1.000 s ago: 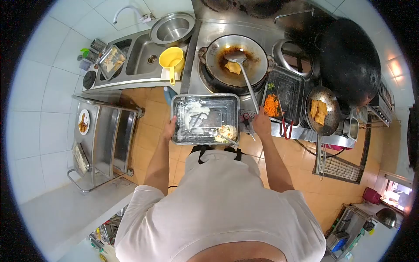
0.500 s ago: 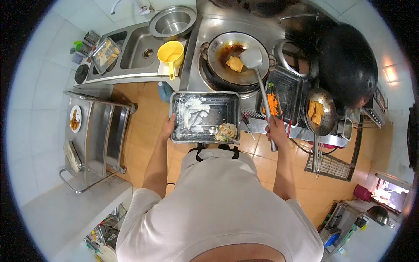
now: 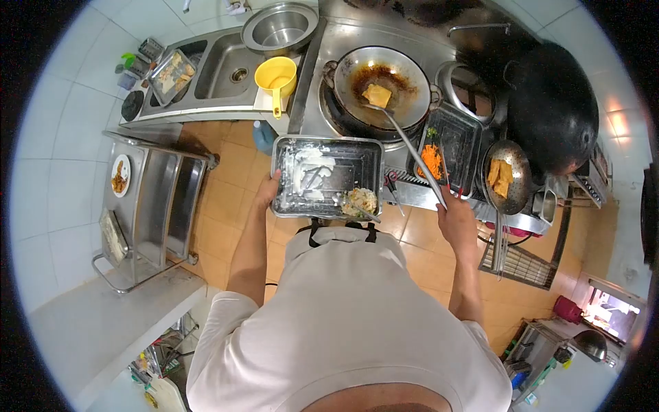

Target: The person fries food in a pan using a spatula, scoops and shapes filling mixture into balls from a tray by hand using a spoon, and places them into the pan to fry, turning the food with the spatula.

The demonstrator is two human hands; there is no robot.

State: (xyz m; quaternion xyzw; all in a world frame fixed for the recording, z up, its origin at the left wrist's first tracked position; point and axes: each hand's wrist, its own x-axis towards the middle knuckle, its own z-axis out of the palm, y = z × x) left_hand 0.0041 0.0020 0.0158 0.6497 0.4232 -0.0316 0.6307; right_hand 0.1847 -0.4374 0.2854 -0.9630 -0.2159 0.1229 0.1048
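Observation:
My left hand (image 3: 268, 190) is closed on the left edge of a dark rectangular tray (image 3: 350, 165). White paste is smeared in it, and a mound of chopped filling (image 3: 360, 201) lies at its lower right with a utensil handle. My right hand (image 3: 456, 214) wraps around the long metal handle of a wok spatula (image 3: 414, 148). The spatula's blade is turned edge-on at the near side of a golden, folded fried piece (image 3: 377, 95) in the wok (image 3: 412, 75); I cannot tell if it is beneath it. Brown oil lies around the piece.
Shredded orange vegetable (image 3: 430, 161) sits in a second tray (image 3: 461, 137) right of the wok. A perforated ladle (image 3: 513, 196) holds golden pieces. At left are a yellow dipper (image 3: 276, 72), a metal basin (image 3: 280, 29), a sink (image 3: 223, 69) and a steel trolley (image 3: 141, 213).
The spatula blade has gone from broad side up, right of the fried piece, to edge-on at its near side. My right hand has shifted right; the fried piece looks turned or flatter.

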